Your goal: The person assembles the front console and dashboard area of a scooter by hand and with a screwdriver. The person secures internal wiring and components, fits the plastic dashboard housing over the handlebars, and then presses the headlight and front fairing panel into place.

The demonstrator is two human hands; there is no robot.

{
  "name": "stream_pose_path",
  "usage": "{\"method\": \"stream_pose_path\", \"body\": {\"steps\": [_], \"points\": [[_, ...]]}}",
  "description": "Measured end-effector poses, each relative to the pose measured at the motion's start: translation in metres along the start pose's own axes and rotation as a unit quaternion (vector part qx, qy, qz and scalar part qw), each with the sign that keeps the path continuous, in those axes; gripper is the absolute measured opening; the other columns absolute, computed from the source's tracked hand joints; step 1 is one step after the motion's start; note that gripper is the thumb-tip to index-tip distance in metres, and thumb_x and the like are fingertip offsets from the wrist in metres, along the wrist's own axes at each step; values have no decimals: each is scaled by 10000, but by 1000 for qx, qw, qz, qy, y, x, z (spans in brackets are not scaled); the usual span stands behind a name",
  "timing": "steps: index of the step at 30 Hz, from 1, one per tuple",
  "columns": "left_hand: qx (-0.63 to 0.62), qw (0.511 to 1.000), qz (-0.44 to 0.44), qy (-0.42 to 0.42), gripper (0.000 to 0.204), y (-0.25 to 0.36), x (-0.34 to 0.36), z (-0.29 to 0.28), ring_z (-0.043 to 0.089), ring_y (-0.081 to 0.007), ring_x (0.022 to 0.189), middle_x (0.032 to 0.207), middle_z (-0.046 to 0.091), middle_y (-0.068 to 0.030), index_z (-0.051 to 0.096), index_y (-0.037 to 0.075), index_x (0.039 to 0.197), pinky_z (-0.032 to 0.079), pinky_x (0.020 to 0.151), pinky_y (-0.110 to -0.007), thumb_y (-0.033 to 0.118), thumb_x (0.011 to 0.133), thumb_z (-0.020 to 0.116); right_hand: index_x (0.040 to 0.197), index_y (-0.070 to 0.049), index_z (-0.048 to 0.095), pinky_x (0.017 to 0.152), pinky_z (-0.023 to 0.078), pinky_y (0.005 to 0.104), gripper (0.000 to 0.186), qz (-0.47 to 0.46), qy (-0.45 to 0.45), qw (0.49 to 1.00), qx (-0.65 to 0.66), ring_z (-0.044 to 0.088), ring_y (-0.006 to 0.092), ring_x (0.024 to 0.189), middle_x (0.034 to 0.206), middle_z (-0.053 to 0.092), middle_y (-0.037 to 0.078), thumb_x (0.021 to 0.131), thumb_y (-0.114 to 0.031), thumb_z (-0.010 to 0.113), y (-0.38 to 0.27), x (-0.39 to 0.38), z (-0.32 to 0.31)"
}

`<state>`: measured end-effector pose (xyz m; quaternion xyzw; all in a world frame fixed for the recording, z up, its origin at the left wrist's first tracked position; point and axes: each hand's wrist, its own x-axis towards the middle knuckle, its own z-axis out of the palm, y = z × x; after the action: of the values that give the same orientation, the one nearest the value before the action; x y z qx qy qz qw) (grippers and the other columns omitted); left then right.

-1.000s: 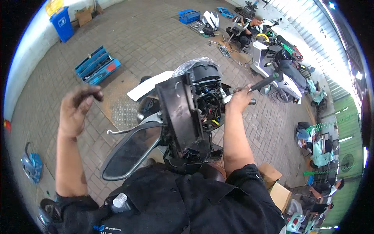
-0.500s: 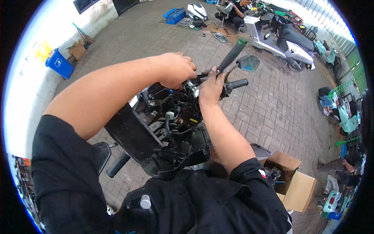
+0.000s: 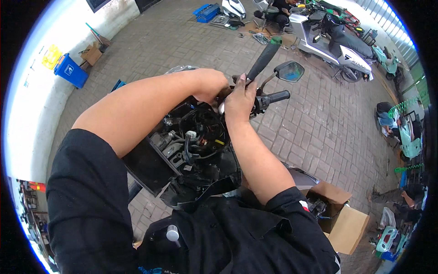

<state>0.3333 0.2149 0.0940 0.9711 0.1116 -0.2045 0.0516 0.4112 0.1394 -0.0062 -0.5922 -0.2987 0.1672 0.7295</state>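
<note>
A partly stripped scooter stands in front of me, its wiring and open front body [image 3: 191, 146] exposed. My right hand [image 3: 239, 102] is closed around the lower part of a long black-handled tool [image 3: 262, 61] with a green end, which slants up and away to the right. Shiny metal shows beside that hand's wrist. My left hand [image 3: 212, 86] is curled in tight against the right one, over the middle of the handlebar; its fingertips, and whatever they hold, are hidden. Just right of my hands are the black handlebar grip [image 3: 277, 97] and a mirror [image 3: 290, 71].
An open cardboard box [image 3: 349, 223] with dark parts stands at my lower right. Ahead are a white scooter [image 3: 331, 50], a blue toolbox [image 3: 206, 13] and a crouching person [image 3: 279, 13]. A blue bin [image 3: 70, 71] stands by the left wall.
Both hands and the tool have shifted slightly left in view, the green end with them. My left fingers now curl down out of sight. The view itself has moved a little.
</note>
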Motion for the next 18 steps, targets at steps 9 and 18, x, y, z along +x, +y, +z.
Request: {"method": "stream_pose_path", "body": {"steps": [9, 18], "points": [[41, 949, 230, 211, 278, -67, 19, 66, 662, -295, 864, 965, 695, -100, 697, 99, 990, 516, 788, -413, 210, 736, 714, 1142, -10, 556, 927, 418, 450, 407, -308, -247, 911, -119, 493, 397, 1097, 1207, 516, 212, 802, -181, 699, -22, -3, -17], [33, 998, 23, 41, 375, -13, 4, 13, 646, -375, 899, 913, 695, -153, 696, 86, 973, 495, 852, -438, 292, 668, 768, 909, 54, 605, 762, 476, 481, 386, -191, -213, 917, -277, 606, 426, 873, 910, 627, 241, 796, -294, 727, -35, 40, -48]]}}
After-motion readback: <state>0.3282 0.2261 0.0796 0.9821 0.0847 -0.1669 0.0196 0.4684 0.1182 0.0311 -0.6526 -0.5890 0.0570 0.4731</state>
